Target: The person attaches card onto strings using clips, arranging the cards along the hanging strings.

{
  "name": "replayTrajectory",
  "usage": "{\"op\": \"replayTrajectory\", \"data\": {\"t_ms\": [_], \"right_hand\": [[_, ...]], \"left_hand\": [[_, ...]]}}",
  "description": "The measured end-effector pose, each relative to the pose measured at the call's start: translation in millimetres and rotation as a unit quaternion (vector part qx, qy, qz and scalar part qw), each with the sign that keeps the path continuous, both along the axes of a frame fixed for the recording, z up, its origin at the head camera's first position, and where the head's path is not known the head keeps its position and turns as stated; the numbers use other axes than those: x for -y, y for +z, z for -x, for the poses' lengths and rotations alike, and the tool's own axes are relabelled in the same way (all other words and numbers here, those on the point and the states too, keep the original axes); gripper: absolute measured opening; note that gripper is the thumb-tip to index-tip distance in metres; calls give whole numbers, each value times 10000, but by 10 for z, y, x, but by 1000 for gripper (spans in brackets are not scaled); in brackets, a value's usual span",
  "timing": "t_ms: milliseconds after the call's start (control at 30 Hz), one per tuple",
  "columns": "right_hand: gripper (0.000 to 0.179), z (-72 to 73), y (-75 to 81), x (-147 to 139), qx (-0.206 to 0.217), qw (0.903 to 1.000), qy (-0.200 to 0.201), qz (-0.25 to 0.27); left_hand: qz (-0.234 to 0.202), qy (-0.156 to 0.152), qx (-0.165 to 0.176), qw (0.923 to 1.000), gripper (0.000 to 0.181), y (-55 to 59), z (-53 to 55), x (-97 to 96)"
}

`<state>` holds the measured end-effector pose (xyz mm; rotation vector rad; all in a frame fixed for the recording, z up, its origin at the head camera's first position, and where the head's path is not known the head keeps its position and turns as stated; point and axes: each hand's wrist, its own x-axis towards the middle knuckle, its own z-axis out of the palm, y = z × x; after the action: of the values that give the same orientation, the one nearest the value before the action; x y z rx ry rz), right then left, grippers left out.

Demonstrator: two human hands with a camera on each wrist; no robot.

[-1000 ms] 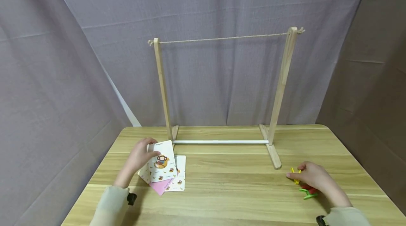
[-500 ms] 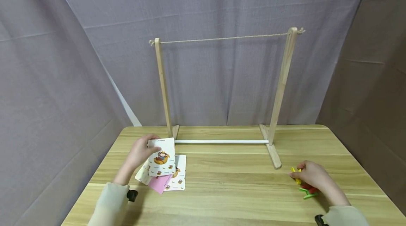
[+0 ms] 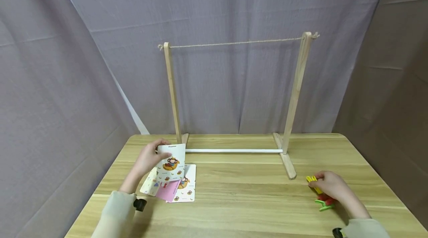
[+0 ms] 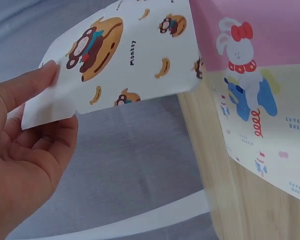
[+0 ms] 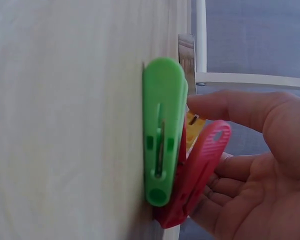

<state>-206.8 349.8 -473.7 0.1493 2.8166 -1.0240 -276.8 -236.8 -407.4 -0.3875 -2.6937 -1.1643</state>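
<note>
My left hand pinches a white card with a monkey on a banana, thumb on its printed face and fingers behind. The card is raised over a pink card, a pale rabbit card and another monkey card on the table. At the right, my right hand pinches a yellow clothespin, which is mostly hidden in the right wrist view. Beside that hand lie a green clothespin and a red clothespin, close against each other.
A wooden stand with two posts is at the table's back. A thin rope joins the post tops, and a white rod spans the bottom. Grey curtains hang behind and at both sides of the wooden table.
The left hand has lifted the monkey card slightly, uncovering more of the pink and rabbit cards below. The yellow clothespin has turned at the right hand's fingertips.
</note>
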Motion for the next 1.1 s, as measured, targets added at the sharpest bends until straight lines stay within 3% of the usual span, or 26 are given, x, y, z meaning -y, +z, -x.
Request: {"op": "replayTrajectory", "data": {"t_ms": [200, 500, 700, 1100], "right_hand": [[57, 8, 36, -27, -262, 9993, 104, -256], [54, 38, 100, -67, -542, 9981, 170, -251], [54, 40, 124, -75, -768, 9968, 138, -166], [57, 52, 164, -93, -891, 9958, 74, -197]], "left_hand": [[-384, -168, 40, 9991, 33, 29, 39, 4], [-908, -256, 158, 9954, 17, 154, 97, -40], [-891, -360, 11, 9954, 15, 242, 170, -116], [-1281, -501, -200, 9903, 20, 541, 331, -303]]}}
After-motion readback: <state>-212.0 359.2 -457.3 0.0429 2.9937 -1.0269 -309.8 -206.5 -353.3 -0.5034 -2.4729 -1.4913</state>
